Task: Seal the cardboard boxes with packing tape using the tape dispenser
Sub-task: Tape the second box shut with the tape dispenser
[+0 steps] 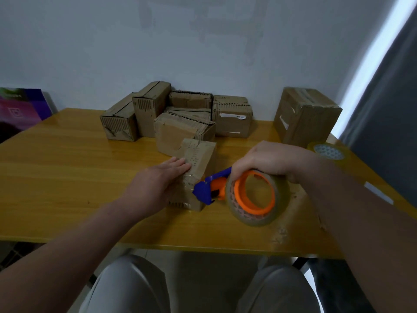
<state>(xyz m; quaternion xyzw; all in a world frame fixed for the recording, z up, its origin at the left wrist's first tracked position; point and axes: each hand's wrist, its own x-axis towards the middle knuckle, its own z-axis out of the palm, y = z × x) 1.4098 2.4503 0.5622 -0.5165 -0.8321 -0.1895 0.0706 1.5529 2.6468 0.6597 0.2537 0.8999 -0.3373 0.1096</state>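
- My right grip (264,159) is clamped round the tape dispenser (220,188), whose blue nose touches the box (200,157) at its near right side.
- My left grip (158,179), fingers straight, presses the box top.
- The box runs near-to-far on the surface (67,166); I judge the taping follows that line.

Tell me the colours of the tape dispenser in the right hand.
The tape dispenser has a blue nose and an orange hub, seen in the head view.

Single head-worn wide-angle view, seated at the near edge of the wooden table (67,154), facing forward and down, close over its surface, knees (126,285) below, wall (203,41) ahead
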